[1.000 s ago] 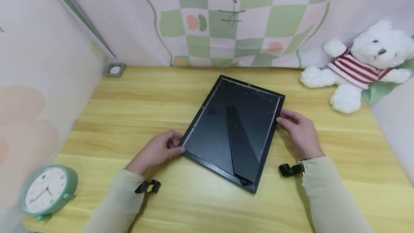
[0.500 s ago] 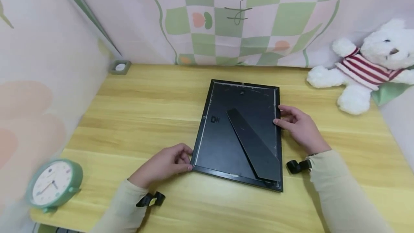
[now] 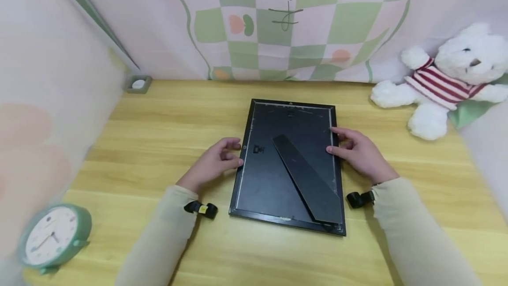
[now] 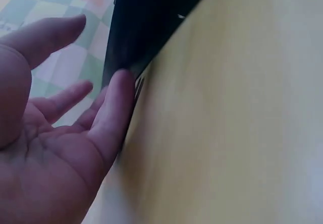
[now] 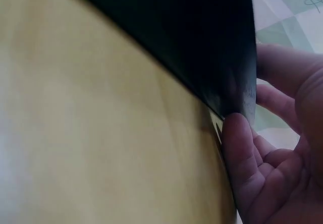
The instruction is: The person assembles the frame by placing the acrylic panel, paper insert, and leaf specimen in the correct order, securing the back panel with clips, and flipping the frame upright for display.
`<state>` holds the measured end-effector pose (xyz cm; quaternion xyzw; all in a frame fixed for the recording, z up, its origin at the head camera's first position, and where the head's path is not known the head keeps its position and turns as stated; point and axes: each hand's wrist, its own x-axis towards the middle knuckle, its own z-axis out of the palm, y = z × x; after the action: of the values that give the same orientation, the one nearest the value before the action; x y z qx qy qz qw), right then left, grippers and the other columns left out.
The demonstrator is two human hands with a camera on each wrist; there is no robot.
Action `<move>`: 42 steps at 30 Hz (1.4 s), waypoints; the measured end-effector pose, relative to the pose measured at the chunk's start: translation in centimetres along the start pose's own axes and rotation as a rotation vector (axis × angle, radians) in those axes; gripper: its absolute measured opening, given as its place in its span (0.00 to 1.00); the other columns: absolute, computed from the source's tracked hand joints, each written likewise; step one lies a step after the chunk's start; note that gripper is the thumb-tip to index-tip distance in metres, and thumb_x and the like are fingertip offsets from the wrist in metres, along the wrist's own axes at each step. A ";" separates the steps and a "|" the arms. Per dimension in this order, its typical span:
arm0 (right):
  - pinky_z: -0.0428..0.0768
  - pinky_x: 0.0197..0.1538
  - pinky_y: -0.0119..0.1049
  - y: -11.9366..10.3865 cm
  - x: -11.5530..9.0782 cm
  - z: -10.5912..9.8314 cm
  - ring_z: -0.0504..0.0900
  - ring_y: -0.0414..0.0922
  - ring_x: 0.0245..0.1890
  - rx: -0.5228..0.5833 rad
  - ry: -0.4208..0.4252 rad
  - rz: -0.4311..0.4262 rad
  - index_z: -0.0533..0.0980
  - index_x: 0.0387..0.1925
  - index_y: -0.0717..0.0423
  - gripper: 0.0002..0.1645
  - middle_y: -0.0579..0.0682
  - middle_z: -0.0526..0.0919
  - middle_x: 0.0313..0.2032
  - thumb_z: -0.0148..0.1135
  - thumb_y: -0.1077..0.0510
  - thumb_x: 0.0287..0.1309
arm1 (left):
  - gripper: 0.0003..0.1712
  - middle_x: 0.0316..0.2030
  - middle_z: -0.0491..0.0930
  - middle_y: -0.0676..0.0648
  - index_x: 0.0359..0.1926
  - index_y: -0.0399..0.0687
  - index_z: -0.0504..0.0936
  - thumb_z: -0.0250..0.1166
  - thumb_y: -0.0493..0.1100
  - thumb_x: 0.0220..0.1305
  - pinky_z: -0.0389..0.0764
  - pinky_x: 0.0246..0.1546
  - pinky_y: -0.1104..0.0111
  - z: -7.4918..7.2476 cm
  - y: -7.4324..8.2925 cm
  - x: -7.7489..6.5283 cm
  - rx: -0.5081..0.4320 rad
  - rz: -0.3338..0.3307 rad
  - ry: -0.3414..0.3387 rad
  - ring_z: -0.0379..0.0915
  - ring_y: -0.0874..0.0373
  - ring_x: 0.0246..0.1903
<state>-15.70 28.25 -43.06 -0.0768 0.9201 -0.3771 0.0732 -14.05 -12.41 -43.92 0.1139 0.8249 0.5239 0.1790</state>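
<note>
A black picture frame (image 3: 266, 189) lies back side up on the wooden table, its kickstand leg (image 3: 307, 180) slanting down across the backing. Along the frame's right edge, my right hand (image 3: 359, 151) grips it, thumb over the rim and fingers at the side. My left hand (image 3: 214, 162) is beside the left edge with the fingers spread. In the left wrist view its thumb stands off the frame while the little finger is right at the frame's lower side. The right wrist view shows the right thumb at the frame (image 5: 202, 42) and the little finger by its underside.
A green alarm clock (image 3: 53, 237) stands at the table's left front. A small grey square dish (image 3: 128, 86) with a white round thing sits in the back left corner. At the back right rests a white teddy bear (image 3: 440, 87) in a striped shirt. Patterned cloth (image 3: 274, 25) hangs behind.
The frame has turned from slanted to nearly straight toward the person. My left hand has left its near left corner and moved up along the left edge; the right hand stays at the right edge.
</note>
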 end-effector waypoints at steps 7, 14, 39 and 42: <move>0.76 0.42 0.44 -0.6 0.5 -0.3 0.78 0.56 0.44 -0.013 -0.016 0.010 0.63 0.73 0.57 0.40 0.65 0.74 0.56 0.65 0.47 0.66 | 0.52 0.63 0.71 0.45 0.77 0.51 0.57 0.77 0.45 0.57 0.83 0.35 0.64 1.4 1.7 1.8 0.133 -0.043 0.036 0.79 0.54 0.38; 0.76 0.40 0.39 -0.3 0.3 -0.8 0.77 0.54 0.44 0.001 -0.021 0.008 0.61 0.75 0.55 0.42 0.62 0.72 0.59 0.64 0.45 0.67 | 0.54 0.61 0.71 0.46 0.77 0.50 0.54 0.76 0.47 0.58 0.80 0.36 0.66 1.7 2.3 2.3 0.244 -0.043 0.063 0.76 0.56 0.36; 0.73 0.47 0.34 -0.3 -1.1 0.3 0.73 0.54 0.52 0.065 -0.072 0.018 0.58 0.77 0.52 0.43 0.62 0.68 0.62 0.65 0.48 0.67 | 0.57 0.61 0.66 0.44 0.79 0.59 0.53 0.78 0.52 0.55 0.78 0.34 0.64 0.9 1.1 2.8 0.312 -0.009 0.002 0.73 0.54 0.35; 0.73 0.46 0.31 -0.1 -1.2 0.5 0.74 0.54 0.51 0.061 -0.068 0.027 0.59 0.76 0.52 0.43 0.62 0.68 0.62 0.65 0.49 0.67 | 0.59 0.61 0.67 0.45 0.79 0.60 0.51 0.78 0.54 0.54 0.77 0.36 0.64 0.6 1.1 3.1 0.334 -0.005 -0.026 0.72 0.54 0.35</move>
<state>-14.38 28.06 -43.22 -0.0751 0.9061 -0.4011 0.1118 -16.59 -10.28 -43.67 0.1467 0.8985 0.3773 0.1698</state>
